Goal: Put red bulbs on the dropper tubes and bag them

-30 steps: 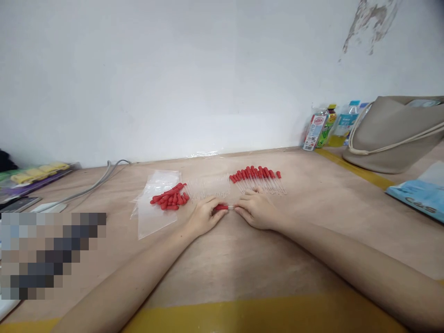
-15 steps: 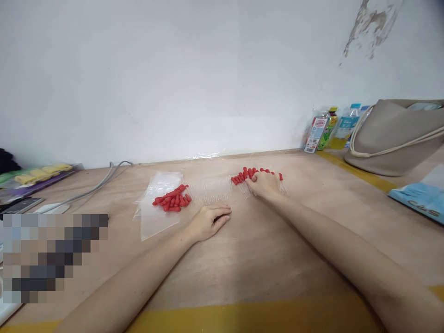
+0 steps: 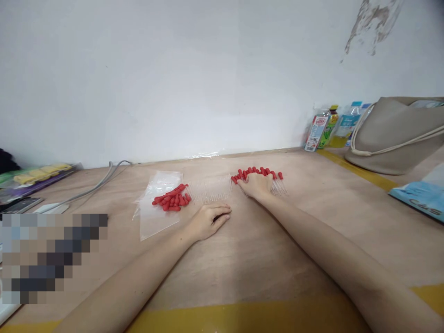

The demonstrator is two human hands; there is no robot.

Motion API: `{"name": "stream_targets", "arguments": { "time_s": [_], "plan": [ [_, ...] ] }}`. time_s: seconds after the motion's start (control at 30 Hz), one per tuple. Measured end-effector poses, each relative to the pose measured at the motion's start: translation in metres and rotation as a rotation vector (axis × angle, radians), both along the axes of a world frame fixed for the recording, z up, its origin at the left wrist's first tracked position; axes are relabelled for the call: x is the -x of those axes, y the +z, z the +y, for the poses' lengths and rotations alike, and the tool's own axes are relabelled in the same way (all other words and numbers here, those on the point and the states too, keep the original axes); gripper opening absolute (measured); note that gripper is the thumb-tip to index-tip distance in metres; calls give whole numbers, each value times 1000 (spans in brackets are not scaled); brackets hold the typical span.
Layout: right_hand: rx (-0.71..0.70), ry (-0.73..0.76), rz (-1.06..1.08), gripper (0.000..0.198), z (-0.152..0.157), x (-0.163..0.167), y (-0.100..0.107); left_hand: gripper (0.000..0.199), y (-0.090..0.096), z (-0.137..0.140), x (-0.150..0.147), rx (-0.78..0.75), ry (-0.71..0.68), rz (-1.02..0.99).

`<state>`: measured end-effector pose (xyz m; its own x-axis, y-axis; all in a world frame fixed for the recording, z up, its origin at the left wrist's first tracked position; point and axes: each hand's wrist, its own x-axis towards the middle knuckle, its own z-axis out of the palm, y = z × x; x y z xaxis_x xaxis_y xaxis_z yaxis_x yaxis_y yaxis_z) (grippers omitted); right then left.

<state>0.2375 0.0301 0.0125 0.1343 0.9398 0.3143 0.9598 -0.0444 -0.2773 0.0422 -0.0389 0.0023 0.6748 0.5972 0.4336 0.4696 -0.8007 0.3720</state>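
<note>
My left hand (image 3: 210,221) rests on the table with its fingers stretched out and holds nothing. Just beyond it lies a row of clear thin glass tubes (image 3: 210,189). To their left is a heap of red rubber bulbs (image 3: 173,199) on a clear plastic bag (image 3: 152,226). My right hand (image 3: 256,185) is over a row of droppers with red bulbs (image 3: 263,171) and clear tubes. Its thumb touches or nearly touches the droppers at the left end. The other fingers point away from me and are largely hidden behind the hand.
At the back right stand a drink carton (image 3: 315,134), several bottles (image 3: 350,122) and a grey bag (image 3: 395,138). A blue packet (image 3: 419,199) lies at the right. On the left are a cable (image 3: 93,185), a phone (image 3: 26,205) and a packet with yellow items (image 3: 41,173).
My right hand has shifted left along the dropper row, uncovering more droppers at the right end. The left hand has stayed in place.
</note>
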Motion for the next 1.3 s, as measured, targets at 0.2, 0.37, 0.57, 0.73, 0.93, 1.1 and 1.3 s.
{"name": "stream_targets", "arguments": {
  "time_s": [0.2, 0.37, 0.57, 0.73, 0.93, 1.1, 1.3],
  "plan": [
    [-19, 89, -37, 35, -2, 24, 2, 25, 2, -1, 0, 10, -5, 8],
    [71, 25, -46, 29, 8, 38, 5, 25, 1, 0, 0, 11, -11, 26],
    [137, 35, -93, 22, 16, 47, 11, 25, 0, 1, 1, 9, -19, 32],
    [195, 43, -110, 21, 17, 54, 14, 25, -1, 1, 0, -4, -32, 39],
    [114, 157, -139, 25, -13, 31, 14, 18, 3, 2, 8, -180, 231, 41],
    [6, 312, -203, 25, -60, 1, 1, 15, 11, 18, 27, -321, 624, 99],
    [-117, 383, -17, 20, -69, 4, -12, 17, 17, 24, 36, -349, 787, 256]
  ]
}}
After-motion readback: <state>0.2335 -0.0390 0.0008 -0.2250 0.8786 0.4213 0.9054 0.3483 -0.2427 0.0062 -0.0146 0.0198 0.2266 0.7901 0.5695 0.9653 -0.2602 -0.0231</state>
